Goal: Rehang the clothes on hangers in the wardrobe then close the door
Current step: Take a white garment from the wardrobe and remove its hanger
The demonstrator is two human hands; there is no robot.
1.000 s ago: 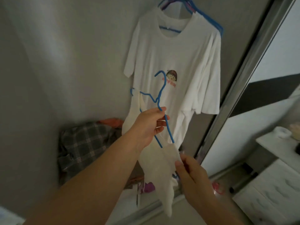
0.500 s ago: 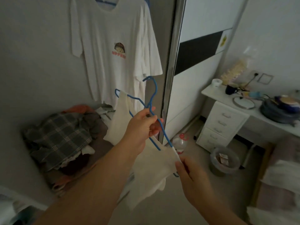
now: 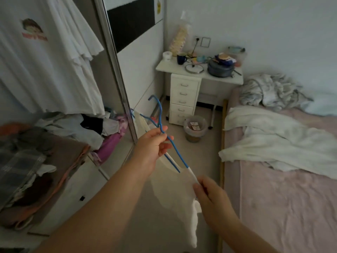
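Top (image 3: 175,196): white, limp, light, draped on hanger (image 3: 179,156) in front of wardrobe. Left hand (image 3: 153,145) pinches hanger neck; right hand (image 3: 211,196) pinches strap at hanger end. Likely slips, so hold the wire.

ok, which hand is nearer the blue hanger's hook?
Left. The left hand grips the blue hanger at its neck, just under the hook. The right hand pinches the white garment at the hanger's lower arm end, farther away.
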